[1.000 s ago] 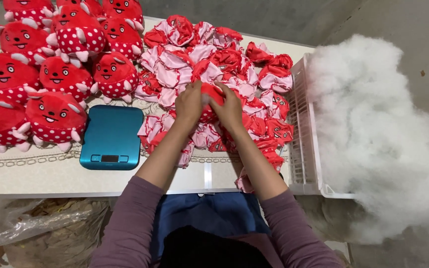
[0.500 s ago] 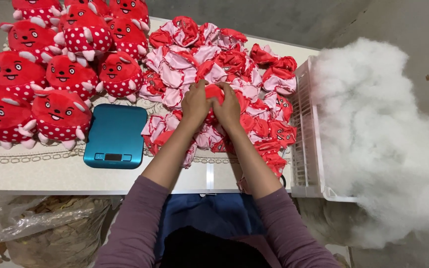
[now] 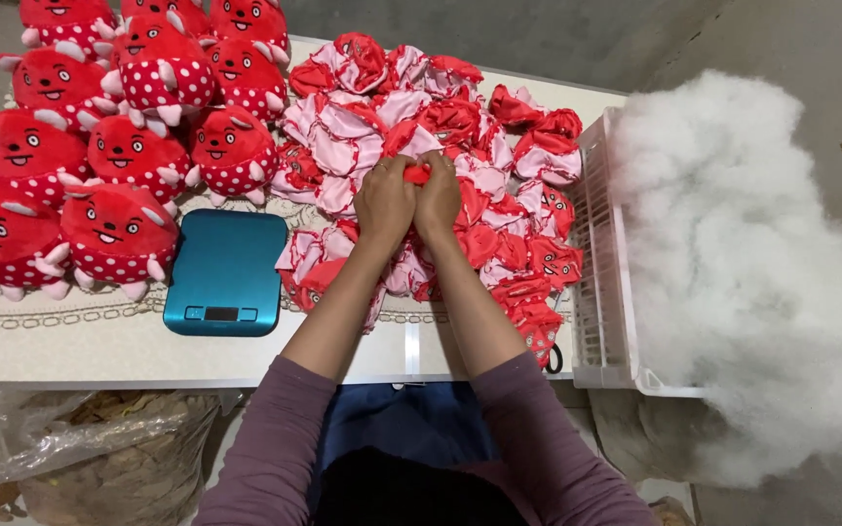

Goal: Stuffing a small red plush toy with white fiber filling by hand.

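Left hand: the left hand (image 3: pixel 384 200) is closed on the red fabric piece (image 3: pixel 418 173), fingers curled over its near edge.
Right hand: the right hand (image 3: pixel 438 198) presses right against the left one, its fingers gripping the same piece from the other side.
Held piece: it sits between both hands, just above the pile of unstuffed skins (image 3: pixel 411 127), red and pink, which covers the middle of the bench (image 3: pixel 99 341).
Finished toys: stuffed red toys (image 3: pixel 114 127) with white-dotted bases crowd the bench's left end.
Scale: a teal scale (image 3: pixel 224 273) lies flat just left of the forearms.
Basket: a white slatted basket (image 3: pixel 601 292) stands at the bench's right end.
Stuffing: white fibre stuffing (image 3: pixel 752 273) heaps over the basket and beyond.
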